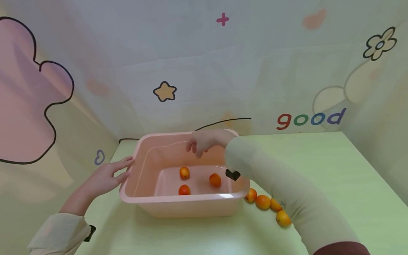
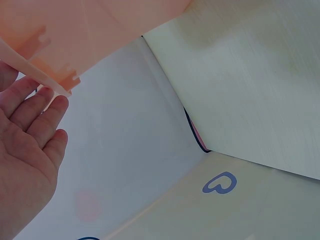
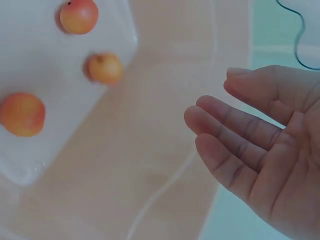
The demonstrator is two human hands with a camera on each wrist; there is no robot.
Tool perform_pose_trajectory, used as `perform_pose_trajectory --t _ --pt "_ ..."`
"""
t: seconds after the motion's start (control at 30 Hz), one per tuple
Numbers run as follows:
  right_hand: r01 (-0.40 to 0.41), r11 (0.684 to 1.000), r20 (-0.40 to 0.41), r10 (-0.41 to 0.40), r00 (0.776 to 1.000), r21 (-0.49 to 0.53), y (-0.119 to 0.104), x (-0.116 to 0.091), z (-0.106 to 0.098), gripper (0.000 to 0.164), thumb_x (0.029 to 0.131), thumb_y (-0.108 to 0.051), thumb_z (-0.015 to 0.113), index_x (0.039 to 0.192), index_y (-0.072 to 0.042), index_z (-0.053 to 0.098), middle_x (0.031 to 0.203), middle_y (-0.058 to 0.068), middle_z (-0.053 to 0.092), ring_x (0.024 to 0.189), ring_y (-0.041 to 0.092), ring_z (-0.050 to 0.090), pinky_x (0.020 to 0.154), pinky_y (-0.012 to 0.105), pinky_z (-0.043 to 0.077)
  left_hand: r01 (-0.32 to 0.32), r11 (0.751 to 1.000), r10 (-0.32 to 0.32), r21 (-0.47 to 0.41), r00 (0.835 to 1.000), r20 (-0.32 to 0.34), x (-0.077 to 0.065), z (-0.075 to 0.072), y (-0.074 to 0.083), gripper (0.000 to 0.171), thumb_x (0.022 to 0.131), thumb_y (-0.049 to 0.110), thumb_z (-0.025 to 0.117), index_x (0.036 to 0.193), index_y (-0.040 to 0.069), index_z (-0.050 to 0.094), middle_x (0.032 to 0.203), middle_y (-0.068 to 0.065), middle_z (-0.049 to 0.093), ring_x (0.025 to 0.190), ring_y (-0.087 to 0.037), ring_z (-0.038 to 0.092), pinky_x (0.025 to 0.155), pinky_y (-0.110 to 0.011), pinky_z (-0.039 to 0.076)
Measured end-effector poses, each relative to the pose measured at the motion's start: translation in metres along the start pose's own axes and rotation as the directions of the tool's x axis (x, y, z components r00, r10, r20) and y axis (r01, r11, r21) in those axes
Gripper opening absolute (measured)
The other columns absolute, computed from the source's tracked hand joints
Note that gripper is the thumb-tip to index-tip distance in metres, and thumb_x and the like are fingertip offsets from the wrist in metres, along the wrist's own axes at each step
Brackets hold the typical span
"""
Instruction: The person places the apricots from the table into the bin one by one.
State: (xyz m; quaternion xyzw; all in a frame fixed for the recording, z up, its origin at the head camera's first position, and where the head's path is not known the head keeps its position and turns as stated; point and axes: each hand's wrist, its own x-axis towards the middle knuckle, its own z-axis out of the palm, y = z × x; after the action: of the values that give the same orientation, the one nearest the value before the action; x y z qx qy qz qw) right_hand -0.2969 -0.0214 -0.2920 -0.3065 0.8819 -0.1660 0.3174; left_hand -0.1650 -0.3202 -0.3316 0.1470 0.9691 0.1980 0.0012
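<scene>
A pink plastic basin (image 1: 191,209) stands on the table with three small round orange-red fruits inside: one toward the back (image 1: 184,173), one on the right (image 1: 215,180) and one near the front wall (image 1: 184,190). My left hand (image 1: 106,179) touches the basin's left rim with extended fingers; in the left wrist view its fingertips (image 2: 61,102) lie along the rim's outer side. Over the back right of the basin reaches my right hand (image 1: 205,141), palm down and holding nothing. The right wrist view shows its fingers (image 3: 235,127) loosely spread, apart from the fruits.
Several more orange-yellow fruits (image 1: 262,202) lie in a row on the pale green table (image 1: 318,159), right of the basin and partly behind my right sleeve (image 1: 293,202). A printed cloth backdrop (image 1: 207,71) rises behind the table and along both sides.
</scene>
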Motion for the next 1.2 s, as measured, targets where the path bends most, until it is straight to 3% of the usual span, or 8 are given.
perform_pose_trajectory --t 0.1,0.23,0.47,0.7,0.8,1.2 --pt "0.002 1.000 -0.021 -0.001 1.000 0.030 0.006 -0.014 -0.009 0.034 0.082 -0.011 0.059 0.114 -0.020 0.055 0.109 0.000 0.054 0.096 0.018 0.053 0.081 0.030 0.047 -0.001 1.000 0.001 0.001 1.000 -0.002 0.000 0.000 0.001 0.048 0.088 0.023 0.054 0.130 0.004 0.043 0.136 -0.014 0.040 0.117 -0.040 0.043 0.086 -0.052 0.041" --pt "0.072 0.996 -0.080 -0.068 0.995 0.050 0.021 -0.028 -0.019 0.034 0.082 -0.008 0.056 0.116 -0.013 0.054 0.112 0.007 0.054 0.095 0.019 0.054 0.080 0.031 0.047 0.009 1.000 -0.009 0.003 1.000 0.003 0.000 -0.001 0.002 0.048 0.088 0.023 0.054 0.131 0.005 0.043 0.136 -0.014 0.040 0.117 -0.040 0.043 0.085 -0.053 0.041" --pt "0.137 0.988 -0.201 -0.120 0.972 0.071 0.050 -0.053 -0.034 0.033 0.082 -0.010 0.051 0.115 -0.008 0.054 0.112 0.013 0.056 0.094 0.021 0.054 0.077 0.034 0.049 0.016 1.000 -0.016 0.008 1.000 0.006 -0.001 -0.001 0.002 0.048 0.088 0.021 0.054 0.131 0.004 0.043 0.136 -0.016 0.039 0.117 -0.041 0.042 0.086 -0.055 0.039" --pt "0.147 0.967 -0.349 -0.067 0.935 0.208 0.084 -0.073 -0.036 0.027 0.085 -0.013 0.053 0.110 -0.004 0.054 0.103 0.014 0.057 0.087 0.021 0.054 0.076 0.034 0.048 0.025 1.000 -0.025 0.016 1.000 0.009 0.000 -0.001 0.002 0.048 0.088 0.022 0.054 0.131 0.005 0.042 0.137 -0.015 0.039 0.116 -0.041 0.044 0.085 -0.054 0.040" --pt "0.143 0.965 -0.386 -0.049 0.921 0.218 0.099 -0.081 -0.035 0.026 0.085 -0.013 0.053 0.109 -0.002 0.054 0.102 0.015 0.058 0.084 0.022 0.054 0.074 0.032 0.048 0.024 1.000 -0.024 0.007 1.000 0.012 0.000 -0.002 0.002 0.049 0.088 0.022 0.054 0.131 0.005 0.042 0.137 -0.015 0.039 0.117 -0.041 0.043 0.086 -0.055 0.039" --pt "0.029 0.973 -0.280 0.036 0.959 0.227 0.148 -0.092 -0.009 0.031 0.085 -0.019 0.055 0.112 -0.004 0.053 0.100 0.011 0.060 0.084 0.021 0.056 0.074 0.031 0.049 0.028 1.000 -0.028 0.005 0.999 0.016 -0.001 -0.002 0.004 0.048 0.088 0.022 0.053 0.132 0.004 0.041 0.138 -0.015 0.038 0.117 -0.041 0.042 0.086 -0.054 0.039"
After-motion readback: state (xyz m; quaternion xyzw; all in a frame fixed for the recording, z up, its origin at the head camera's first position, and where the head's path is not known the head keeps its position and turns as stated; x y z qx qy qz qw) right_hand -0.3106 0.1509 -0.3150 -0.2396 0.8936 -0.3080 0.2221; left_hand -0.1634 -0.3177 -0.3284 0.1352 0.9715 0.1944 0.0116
